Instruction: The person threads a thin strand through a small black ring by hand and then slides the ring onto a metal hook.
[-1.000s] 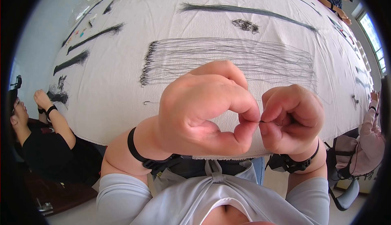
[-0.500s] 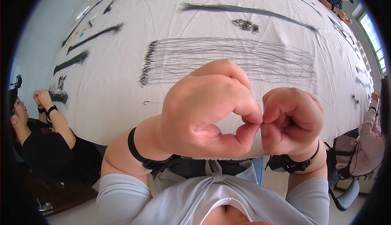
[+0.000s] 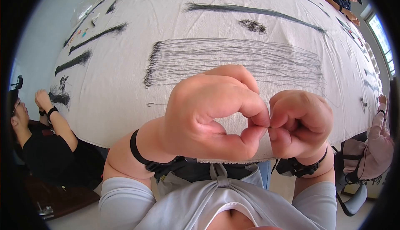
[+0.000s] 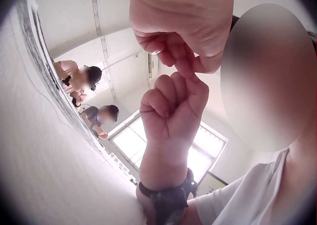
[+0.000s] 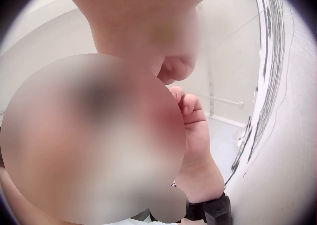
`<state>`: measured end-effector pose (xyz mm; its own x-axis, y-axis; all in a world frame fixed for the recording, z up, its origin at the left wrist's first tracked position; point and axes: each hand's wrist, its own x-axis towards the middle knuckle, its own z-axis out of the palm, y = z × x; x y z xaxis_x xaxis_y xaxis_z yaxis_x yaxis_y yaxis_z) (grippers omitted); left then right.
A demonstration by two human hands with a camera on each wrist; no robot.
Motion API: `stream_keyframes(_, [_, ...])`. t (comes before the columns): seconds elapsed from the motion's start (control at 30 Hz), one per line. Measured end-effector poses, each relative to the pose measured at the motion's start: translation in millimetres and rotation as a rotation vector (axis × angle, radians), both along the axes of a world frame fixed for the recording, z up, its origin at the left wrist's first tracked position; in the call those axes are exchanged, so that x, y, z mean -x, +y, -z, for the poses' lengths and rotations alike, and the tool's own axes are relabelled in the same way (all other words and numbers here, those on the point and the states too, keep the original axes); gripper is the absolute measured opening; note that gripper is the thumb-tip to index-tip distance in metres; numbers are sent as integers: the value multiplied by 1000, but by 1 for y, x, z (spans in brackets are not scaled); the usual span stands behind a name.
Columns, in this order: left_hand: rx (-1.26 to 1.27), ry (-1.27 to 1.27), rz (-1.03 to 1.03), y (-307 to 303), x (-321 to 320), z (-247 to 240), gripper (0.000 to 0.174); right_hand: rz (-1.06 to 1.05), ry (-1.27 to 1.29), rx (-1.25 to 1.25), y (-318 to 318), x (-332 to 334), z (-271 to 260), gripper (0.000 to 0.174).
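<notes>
Thumb and index finger of my left hand (image 3: 216, 115) form a ring, their tips pinching a tiny dark piece (image 3: 270, 127). My right hand (image 3: 302, 123), its fingers curled in, pinches the same piece from the other side. The fingertips of both hands meet and hide most of it, so I cannot tell its kind. Both hands are held up over the near part of the white cloth (image 3: 112, 101). In the left wrist view the right hand (image 4: 173, 106) shows its curled fingers. Just behind my left hand a single hook (image 3: 150, 104) with a thin line lies on the cloth.
Beyond my hands lies a row of long thin lines (image 3: 237, 57) with dark hooked ends at the left. Farther back are a tangled dark pile (image 3: 252, 26) and a long dark bundle of strands (image 3: 254, 11). Other people sit around the table, one at the left (image 3: 50, 146).
Both hands have shifted slightly right and down. The small gap between their fingertips has narrowed until they meet. The lines on the cloth lie as before.
</notes>
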<state>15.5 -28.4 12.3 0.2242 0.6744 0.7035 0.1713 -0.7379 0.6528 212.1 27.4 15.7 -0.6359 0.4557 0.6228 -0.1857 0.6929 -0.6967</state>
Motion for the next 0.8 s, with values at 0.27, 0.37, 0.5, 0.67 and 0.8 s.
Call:
stream_keyframes(0.27, [-44,13,-48,1,0,0,24,13,0,95,-2,-2,2,18])
stream_keyframes(0.37, [-50,27,-57,1,0,0,24,15,-1,99,-2,-2,2,18])
stream_keyframes(0.5, [-78,50,-64,1,0,-1,24,27,10,77,-3,0,2,18])
stream_keyframes(0.67, [-102,63,-97,1,-1,-2,24,20,-13,60,-2,-1,1,18])
stream_keyframes(0.8, [-108,53,-102,1,-1,-2,23,15,-6,95,-3,-1,0,17])
